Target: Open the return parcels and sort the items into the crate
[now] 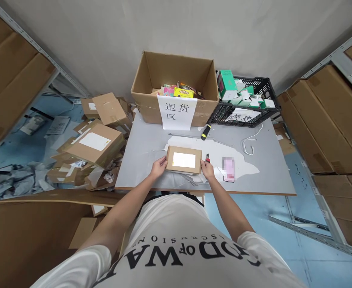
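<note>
A small parcel lies on the surface between the left grip and right grip. Beyond both grips stands an open carton, a crate to its right.
</note>
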The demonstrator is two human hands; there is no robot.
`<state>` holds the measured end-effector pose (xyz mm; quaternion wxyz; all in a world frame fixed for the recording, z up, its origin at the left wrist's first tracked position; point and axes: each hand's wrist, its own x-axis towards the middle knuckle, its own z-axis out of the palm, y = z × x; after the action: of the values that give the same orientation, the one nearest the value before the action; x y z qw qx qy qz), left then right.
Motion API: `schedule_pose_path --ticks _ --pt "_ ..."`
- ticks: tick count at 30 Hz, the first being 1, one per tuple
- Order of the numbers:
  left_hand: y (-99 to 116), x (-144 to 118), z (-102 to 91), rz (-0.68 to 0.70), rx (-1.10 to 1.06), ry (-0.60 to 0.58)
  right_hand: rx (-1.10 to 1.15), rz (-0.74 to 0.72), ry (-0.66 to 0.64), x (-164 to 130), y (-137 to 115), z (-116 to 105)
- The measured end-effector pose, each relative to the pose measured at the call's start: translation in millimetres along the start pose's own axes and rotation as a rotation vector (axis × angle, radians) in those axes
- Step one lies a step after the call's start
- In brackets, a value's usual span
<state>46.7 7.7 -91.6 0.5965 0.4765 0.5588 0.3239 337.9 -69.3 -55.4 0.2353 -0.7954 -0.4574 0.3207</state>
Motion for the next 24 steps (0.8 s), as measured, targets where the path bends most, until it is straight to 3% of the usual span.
schedule_pose_path --ticks 3,8,10,16,21,24 --pt "-12.1 -11.6 -7.2 0.002 0.038 0.023 0.117 -0.013 0.026 -16.3 14.1 7.7" --pt "-26.3 -28.1 -14.0 -0.010 0.076 0.000 0.071 -0.147 -0.143 -38.1 26.8 20.9" --pt "-25.4 -30.9 -11.1 0.007 0.102 -0.022 0.045 -0.138 -0.148 -41.1 24.3 24.6" --pt "-7.9 -36.7 -6.1 0.075 0.202 -0.061 0.103 -0.089 -0.139 -41.6 12.7 21.0" --pt "13.5 -44.2 -13.1 0.133 0.276 -0.013 0.130 -0.140 -0.146 -39.1 -1.2 -0.3" --pt "32.5 -44.5 -14.5 0.173 0.319 0.042 0.025 -0.175 -0.114 -32.9 -16.8 -17.0"
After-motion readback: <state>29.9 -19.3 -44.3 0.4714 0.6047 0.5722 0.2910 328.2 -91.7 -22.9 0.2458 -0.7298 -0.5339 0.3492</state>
